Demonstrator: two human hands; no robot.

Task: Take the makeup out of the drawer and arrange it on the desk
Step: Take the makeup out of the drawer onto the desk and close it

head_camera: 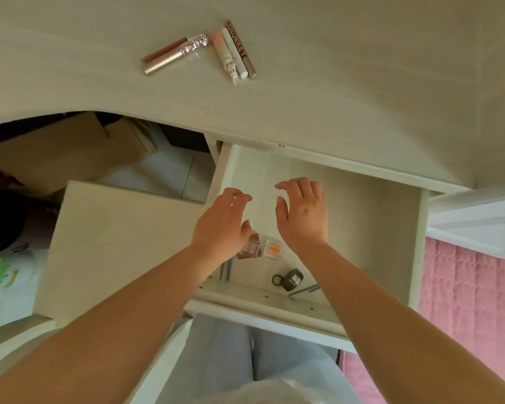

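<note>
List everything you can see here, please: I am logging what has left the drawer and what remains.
Makeup tubes: five, rose-gold, pink, white and brown, lying on the desk in two clusters.
Desk: one, pale wood, upper part of the view.
Drawer: one, pale wood, pulled open below the desk edge.
Square compacts: two, brownish and peach, on the drawer floor between the wrists.
Dark small item with ring: one, grey-brown, near the drawer front.
Thin sticks: several, grey, at the drawer front; exact count unclear.
Cardboard box: one, brown, under the desk at left.
Pink quilt: one, at right.
Hands: left hand and right hand, both open above the drawer, holding nothing.
</note>
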